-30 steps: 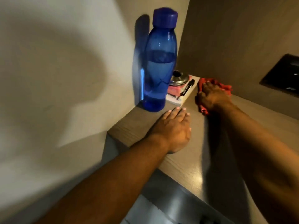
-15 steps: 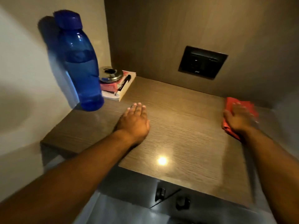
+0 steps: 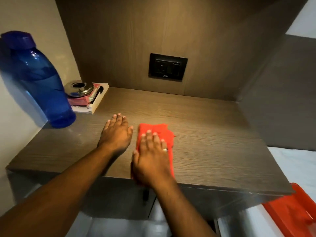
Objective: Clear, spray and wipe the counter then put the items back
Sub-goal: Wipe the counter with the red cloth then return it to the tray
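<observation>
Right hand hides much of red cloth; orange item cut off at btm-right edge.

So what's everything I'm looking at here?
bottle: one, blue, back left corner of the counter, by the wall
metal lid: one, silver, on top of the books
books: small stack, pink and white, beside the bottle
pen: one, black, lying on the stack
counter: one, brown wood grain
socket: one, black, on the back panel
cloth: one, red, mid counter
red plastic: one piece, lower right, off the counter
left hand: flat on the counter
right hand: flat on the cloth, ring on one finger
</observation>
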The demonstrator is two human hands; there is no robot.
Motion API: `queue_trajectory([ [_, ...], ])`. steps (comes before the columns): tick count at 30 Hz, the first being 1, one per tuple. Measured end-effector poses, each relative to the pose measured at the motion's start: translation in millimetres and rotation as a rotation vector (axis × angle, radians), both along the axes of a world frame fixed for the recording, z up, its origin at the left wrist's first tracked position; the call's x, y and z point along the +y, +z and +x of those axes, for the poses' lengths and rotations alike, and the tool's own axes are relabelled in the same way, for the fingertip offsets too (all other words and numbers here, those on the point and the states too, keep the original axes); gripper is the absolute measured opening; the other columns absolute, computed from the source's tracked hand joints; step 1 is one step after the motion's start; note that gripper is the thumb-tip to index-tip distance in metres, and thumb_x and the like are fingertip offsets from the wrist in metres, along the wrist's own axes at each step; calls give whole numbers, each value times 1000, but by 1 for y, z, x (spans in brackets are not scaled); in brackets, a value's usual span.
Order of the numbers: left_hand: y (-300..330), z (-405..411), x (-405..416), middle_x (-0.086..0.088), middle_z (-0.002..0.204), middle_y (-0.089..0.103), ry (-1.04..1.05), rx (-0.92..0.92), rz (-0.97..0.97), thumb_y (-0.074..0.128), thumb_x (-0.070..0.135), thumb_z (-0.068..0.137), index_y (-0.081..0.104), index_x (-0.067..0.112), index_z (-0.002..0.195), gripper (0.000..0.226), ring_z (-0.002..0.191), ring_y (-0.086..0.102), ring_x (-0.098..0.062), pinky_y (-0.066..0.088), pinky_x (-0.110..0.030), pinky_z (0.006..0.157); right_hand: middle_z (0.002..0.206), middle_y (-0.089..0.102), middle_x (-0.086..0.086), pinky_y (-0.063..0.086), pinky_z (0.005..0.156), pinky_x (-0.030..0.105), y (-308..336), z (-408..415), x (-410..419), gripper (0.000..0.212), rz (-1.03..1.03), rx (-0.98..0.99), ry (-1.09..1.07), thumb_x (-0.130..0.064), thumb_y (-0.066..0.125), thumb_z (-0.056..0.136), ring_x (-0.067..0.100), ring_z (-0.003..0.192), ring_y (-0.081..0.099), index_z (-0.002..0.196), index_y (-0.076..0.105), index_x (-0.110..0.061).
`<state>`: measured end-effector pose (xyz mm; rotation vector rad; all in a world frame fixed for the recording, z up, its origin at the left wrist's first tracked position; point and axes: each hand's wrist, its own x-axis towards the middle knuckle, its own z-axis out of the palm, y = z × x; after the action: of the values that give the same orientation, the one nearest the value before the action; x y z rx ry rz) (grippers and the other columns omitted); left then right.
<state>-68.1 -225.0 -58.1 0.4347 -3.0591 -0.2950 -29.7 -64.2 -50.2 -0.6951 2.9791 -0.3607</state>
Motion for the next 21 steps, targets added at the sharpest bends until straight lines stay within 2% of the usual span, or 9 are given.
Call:
queue_trajectory([
  [2, 0, 1, 5, -9, 161, 13, -2, -5, -13, 15, 49, 98, 16, 13, 151, 65, 149, 8, -22, 9, -40, 120, 165, 7, 7, -8, 119, 42, 4, 12, 30, 67, 17, 22, 128, -46, 22, 97, 24, 153, 3, 156, 14, -15],
  [4, 3, 2, 6, -10, 161, 14, 8, -20, -17, 16, 48, 99, 17, 12, 151, 64, 148, 9, -24, 10, -41, 120, 165, 9, 1, -3, 121, 41, 5, 11, 78, 66, 32, 46, 154, -50, 22, 97, 20, 152, 5, 156, 14, -22],
  [8, 16, -4, 27, -14, 159, 18, -109, -8, -125, 20, 42, 100, 19, 7, 150, 61, 147, 13, -29, 10, -42, 120, 165, 5, -3, 4, 124, 41, 9, -30, 189, 66, 71, -15, -133, -52, 27, 98, 18, 152, 3, 156, 11, -26],
  [10, 13, -4, 53, -13, 160, 17, -200, 12, -93, 21, 41, 100, 19, 8, 150, 60, 148, 12, -27, 8, -41, 119, 166, 7, 1, 8, 123, 47, 10, -54, 224, 67, 113, -29, -328, -52, 28, 98, 21, 152, 5, 156, 13, -22],
  [12, 8, -2, 69, -12, 159, 20, -195, 31, -23, 21, 40, 100, 21, 8, 150, 59, 148, 14, -25, 9, -39, 120, 166, 8, 4, 6, 122, 52, 8, -75, 233, 69, 121, -20, -496, -52, 25, 96, 25, 152, 6, 156, 15, -19],
  [15, 8, 3, 70, -10, 156, 29, -144, 59, -28, 26, 39, 100, 29, 10, 147, 55, 145, 22, -26, 19, -40, 119, 165, 7, 8, 2, 120, 54, 8, -82, 220, 70, 94, -48, -569, -50, 24, 95, 29, 152, 5, 156, 15, -16],
  [17, 17, 5, 82, -7, 147, 43, -142, 106, -49, 37, 33, 98, 43, 15, 139, 46, 136, 36, -27, 31, -40, 112, 165, 8, 10, 3, 120, 52, 14, -77, 219, 68, 48, -26, -554, -51, 26, 98, 30, 152, 7, 155, 17, -14],
  [19, 31, 5, 114, -3, 128, 56, -166, 129, 8, 44, 30, 93, 57, 21, 121, 32, 116, 48, -26, 41, -38, 98, 162, 17, 15, 15, 119, 52, 20, -68, 227, 67, -96, 33, -632, -51, 35, 98, 34, 149, 17, 150, 31, -10],
  [21, 46, -4, 159, -6, 116, 62, -206, 72, 111, 47, 30, 91, 64, 18, 108, 26, 105, 55, -28, 47, -37, 88, 149, 37, 26, 34, 109, 54, 26, -62, 242, 64, -219, 101, -818, -51, 47, 94, 44, 136, 36, 136, 48, -2],
])
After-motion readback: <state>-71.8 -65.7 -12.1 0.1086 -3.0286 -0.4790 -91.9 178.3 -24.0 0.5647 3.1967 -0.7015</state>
